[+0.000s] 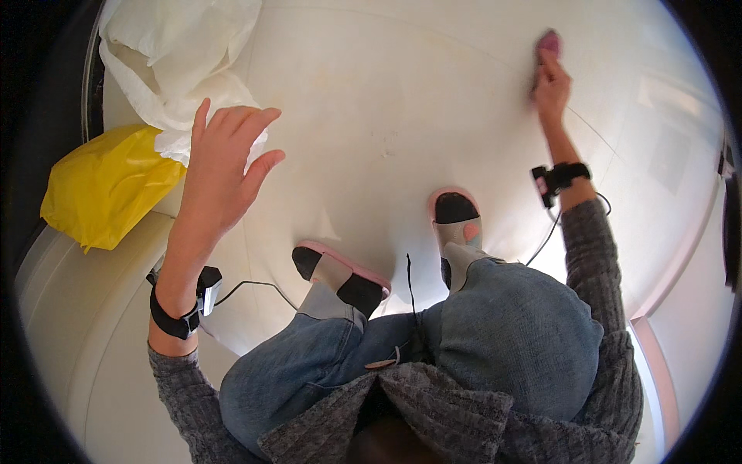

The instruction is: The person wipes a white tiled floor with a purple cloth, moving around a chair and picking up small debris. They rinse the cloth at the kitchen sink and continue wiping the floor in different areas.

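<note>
My right hand (pixel 552 90) is stretched out at the upper right, gripping a dark pink object (pixel 548 43). Motion blur hides exactly what it is; a dark edge shows along its left side. On the left, my left hand (pixel 220 162) hangs in front of the bags with its fingers spread and nothing in them. A white plastic bag (pixel 179 52) lies beyond those fingers, partly covered by them. Beside the wrist is a yellow plastic bag (pixel 110 185), crumpled and bulging.
Pale tiled floor (pixel 371 104) spreads beneath me. My feet, in pink-soled slippers (pixel 342 272), stand between the hands. Black wristbands carry small devices with thin cables (pixel 255 283). A pink-edged white panel (pixel 684 278) borders the right; a white ledge (pixel 116 301) runs along the left.
</note>
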Demonstrator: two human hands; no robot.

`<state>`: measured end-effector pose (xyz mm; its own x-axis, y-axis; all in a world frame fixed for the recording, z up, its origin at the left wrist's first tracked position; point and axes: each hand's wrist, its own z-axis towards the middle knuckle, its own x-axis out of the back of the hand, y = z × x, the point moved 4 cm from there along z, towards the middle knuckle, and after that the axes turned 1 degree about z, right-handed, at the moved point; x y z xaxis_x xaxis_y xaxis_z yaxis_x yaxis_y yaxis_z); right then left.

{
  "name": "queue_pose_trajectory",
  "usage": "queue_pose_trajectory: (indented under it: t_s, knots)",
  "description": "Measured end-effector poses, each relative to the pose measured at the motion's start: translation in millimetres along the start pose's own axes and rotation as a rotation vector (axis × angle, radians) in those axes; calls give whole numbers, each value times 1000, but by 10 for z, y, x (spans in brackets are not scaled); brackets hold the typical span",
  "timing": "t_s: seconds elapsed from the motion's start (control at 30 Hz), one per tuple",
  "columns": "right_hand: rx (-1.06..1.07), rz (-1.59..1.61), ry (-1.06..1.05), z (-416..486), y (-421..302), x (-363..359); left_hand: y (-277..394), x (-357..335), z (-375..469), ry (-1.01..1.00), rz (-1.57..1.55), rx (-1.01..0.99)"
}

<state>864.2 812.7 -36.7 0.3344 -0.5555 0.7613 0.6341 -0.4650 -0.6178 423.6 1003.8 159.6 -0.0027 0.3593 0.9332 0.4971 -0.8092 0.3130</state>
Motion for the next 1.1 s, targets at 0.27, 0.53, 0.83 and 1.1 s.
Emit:
queue_pose_trajectory:
  t_s: [0.27, 0.53, 0.83, 1.1]
  knots:
    - [342, 423, -374, -1316, -1738, -708, 297, -551, 22, 57, -347, 4]
    - [-450, 974, -856, -1259, -1911, -664, 167, -1163, -182, 25, -502, 167]
    - [555, 176, -393, -292, -2227, -1202, -65, -1274, -87, 49, -568, 230]
    - [229, 644, -930, -1210, -2174, -896, -43, -1336, 21, 105, -593, 198]
